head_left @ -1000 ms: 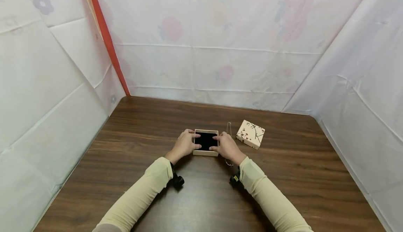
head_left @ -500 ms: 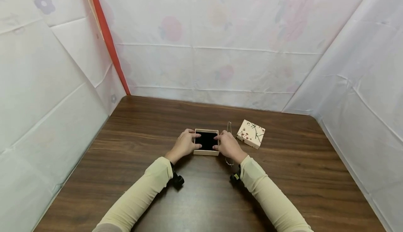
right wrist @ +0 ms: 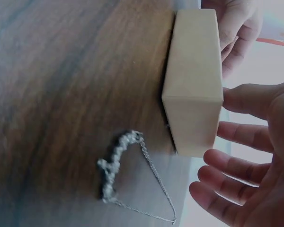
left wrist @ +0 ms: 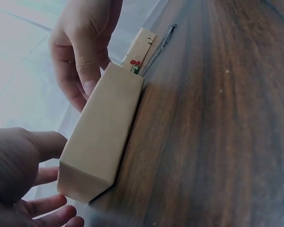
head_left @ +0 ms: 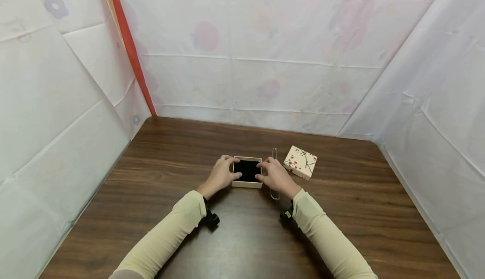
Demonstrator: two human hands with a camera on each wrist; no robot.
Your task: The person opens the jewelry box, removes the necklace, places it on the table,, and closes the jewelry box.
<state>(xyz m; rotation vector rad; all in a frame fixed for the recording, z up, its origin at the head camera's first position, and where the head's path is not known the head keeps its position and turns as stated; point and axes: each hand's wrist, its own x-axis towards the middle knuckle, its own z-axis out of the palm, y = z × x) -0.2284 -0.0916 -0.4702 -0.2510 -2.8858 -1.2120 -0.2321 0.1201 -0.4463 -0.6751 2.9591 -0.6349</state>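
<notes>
An uncovered cream cardboard box [head_left: 247, 184] stands on the table with a black cushion pad [head_left: 247, 170] inside. My left hand [head_left: 219, 174] is at its left side, thumb and index finger reaching over the rim, other fingers loose outside. From the right side, my right hand [head_left: 277, 176] does likewise, thumb and index tips over the pad's edge. In the right wrist view the lower fingers [right wrist: 227, 187] spread relaxed beside the box wall. A silver chain necklace [right wrist: 112, 165] with a sparkling section lies on the table under my right hand, its middle hidden in the head view.
The cream lid [head_left: 301, 162], printed with red blossoms and dark branches, lies right of the box. White flower-patterned sheets [head_left: 235, 85] hang behind and at both sides of the brown wooden table [head_left: 159, 157]. A red strip [head_left: 129, 43] runs down the back left corner.
My left thumb and index finger have drawn back slightly toward the box's left rim. The right thumb has shifted slightly outward. The box, lid and necklace stay in place.
</notes>
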